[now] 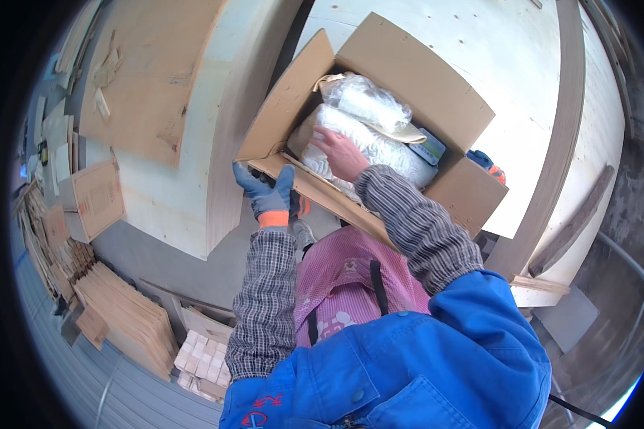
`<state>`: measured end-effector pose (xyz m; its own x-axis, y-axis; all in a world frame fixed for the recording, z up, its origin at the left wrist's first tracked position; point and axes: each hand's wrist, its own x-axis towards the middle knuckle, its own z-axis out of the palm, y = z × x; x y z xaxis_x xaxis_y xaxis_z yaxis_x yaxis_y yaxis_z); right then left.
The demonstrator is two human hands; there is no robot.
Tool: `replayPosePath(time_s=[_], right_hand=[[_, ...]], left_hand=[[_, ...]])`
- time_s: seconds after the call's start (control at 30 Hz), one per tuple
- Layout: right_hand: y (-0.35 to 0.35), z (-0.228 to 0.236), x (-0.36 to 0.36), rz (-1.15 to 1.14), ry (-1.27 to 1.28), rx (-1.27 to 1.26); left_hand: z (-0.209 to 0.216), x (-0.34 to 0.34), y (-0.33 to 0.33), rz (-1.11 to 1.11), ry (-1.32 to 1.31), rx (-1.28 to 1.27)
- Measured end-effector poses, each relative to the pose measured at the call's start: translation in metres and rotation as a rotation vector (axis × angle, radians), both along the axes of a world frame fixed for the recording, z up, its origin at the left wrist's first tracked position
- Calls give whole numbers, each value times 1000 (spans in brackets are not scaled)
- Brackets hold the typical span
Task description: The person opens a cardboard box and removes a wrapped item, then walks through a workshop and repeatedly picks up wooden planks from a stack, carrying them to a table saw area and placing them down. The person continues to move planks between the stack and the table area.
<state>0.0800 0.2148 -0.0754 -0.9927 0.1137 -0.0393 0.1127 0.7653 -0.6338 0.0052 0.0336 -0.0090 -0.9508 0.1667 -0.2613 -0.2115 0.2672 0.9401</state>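
Note:
An open cardboard box (422,61) stands tilted in front of me with its flaps spread. My left hand (266,189), in a blue-grey glove with an orange cuff, grips the box at its near left corner, thumb and fingers either side of the edge. Bare, my right hand (343,154) reaches inside with fingers stretched over a white plastic-wrapped bundle (379,146). Behind the bundle lies a clear plastic bag (368,100). A blue-and-green packet (429,146) sits at the box's right side. What lies underneath is hidden.
A blue and orange glove (485,164) lies just right of the box on a pale plywood stack (522,107). Another tall plywood stack (179,186) rises at left. Cut boards (125,311) and small wood blocks (202,365) stand at lower left; a wood strip (572,222) lies at right.

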Motion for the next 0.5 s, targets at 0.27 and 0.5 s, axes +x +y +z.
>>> replayPosePath(time_s=[0.27,0.5], right_hand=[[40,32,21,-258,21,-356],[149,129,201,-878,-39,218]], left_hand=[[-10,-6,14,53,27,46],[4,-5,35,212,-16,-1]])
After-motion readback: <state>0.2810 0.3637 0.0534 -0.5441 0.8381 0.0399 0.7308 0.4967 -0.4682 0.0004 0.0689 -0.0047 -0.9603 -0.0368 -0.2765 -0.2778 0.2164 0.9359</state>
